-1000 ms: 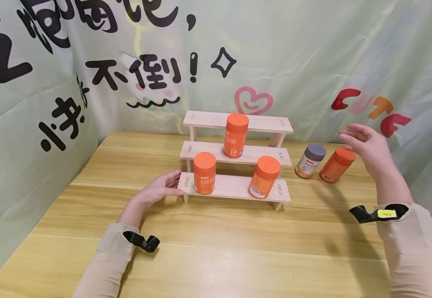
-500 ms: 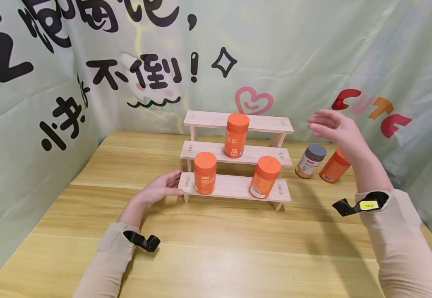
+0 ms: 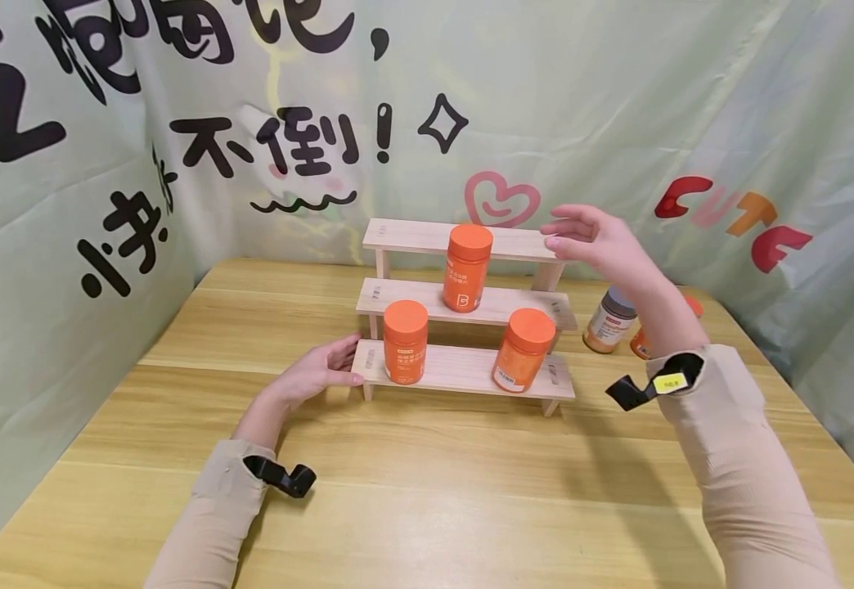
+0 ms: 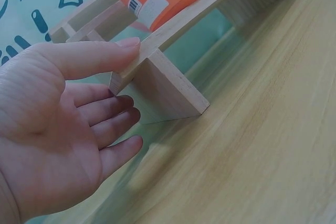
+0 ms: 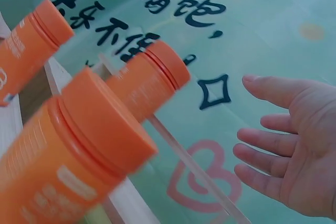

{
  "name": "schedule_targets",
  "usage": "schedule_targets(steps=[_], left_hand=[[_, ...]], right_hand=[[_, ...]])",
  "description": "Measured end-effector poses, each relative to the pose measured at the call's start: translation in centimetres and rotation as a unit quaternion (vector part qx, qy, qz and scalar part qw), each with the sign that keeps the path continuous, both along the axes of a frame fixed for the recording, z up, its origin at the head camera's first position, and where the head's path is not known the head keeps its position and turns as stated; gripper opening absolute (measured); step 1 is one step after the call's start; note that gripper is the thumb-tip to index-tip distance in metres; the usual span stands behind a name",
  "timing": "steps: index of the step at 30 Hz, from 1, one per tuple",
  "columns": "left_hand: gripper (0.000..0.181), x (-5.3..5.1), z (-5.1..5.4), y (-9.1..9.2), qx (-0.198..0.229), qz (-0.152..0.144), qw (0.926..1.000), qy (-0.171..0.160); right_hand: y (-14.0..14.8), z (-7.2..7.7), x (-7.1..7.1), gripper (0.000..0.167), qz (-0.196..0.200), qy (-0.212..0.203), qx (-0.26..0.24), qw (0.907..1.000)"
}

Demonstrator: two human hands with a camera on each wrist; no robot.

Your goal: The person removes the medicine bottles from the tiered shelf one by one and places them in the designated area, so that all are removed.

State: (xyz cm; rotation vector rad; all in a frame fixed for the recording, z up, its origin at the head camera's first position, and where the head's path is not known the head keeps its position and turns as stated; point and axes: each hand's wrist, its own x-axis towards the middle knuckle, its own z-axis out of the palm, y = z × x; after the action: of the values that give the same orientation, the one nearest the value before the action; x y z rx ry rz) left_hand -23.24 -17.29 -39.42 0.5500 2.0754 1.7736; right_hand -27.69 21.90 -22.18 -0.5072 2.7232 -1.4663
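Currently the left hand [image 3: 315, 375] pinches the end of the lowest board [image 3: 464, 370] at eight o'clock on the pale, three-tiered wooden rack [image 3: 411, 236], while the right hand [image 3: 598, 244] hovers at two o'clock, thumb and fingers apart and holding nothing. Compared with half a second ago, the left stays put and the right has swung leftward from above the grey-lidded jar [image 3: 608, 323]. Three orange jars [image 3: 465, 274] stand upright on the rack at eight, twelve and four o'clock; beyond, a partly hidden jar [image 3: 640, 343] stands at three.
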Motion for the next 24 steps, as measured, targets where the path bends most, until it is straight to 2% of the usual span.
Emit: schedule_targets(steps=[9,16,24], left_hand=[[0.084,-0.1,-0.2,-0.1,-0.001,-0.002,1.0,0.0],[0.084,-0.1,-0.3,-0.2,0.0,-0.001,1.0,-0.001],[0.084,0.0,0.0,0.0,0.003,-0.003,1.0,-0.004]], right_hand=[[-3.5,0.1,-1.0,0.062,0.052,-0.007,-0.012,0.9986],[-5.6,0.0,-1.8,0.066,0.06,-0.019,-0.031,0.9975],[-7.0,-0.3,-2.1,0.069,0.059,-0.024,0.015,0.9979]])
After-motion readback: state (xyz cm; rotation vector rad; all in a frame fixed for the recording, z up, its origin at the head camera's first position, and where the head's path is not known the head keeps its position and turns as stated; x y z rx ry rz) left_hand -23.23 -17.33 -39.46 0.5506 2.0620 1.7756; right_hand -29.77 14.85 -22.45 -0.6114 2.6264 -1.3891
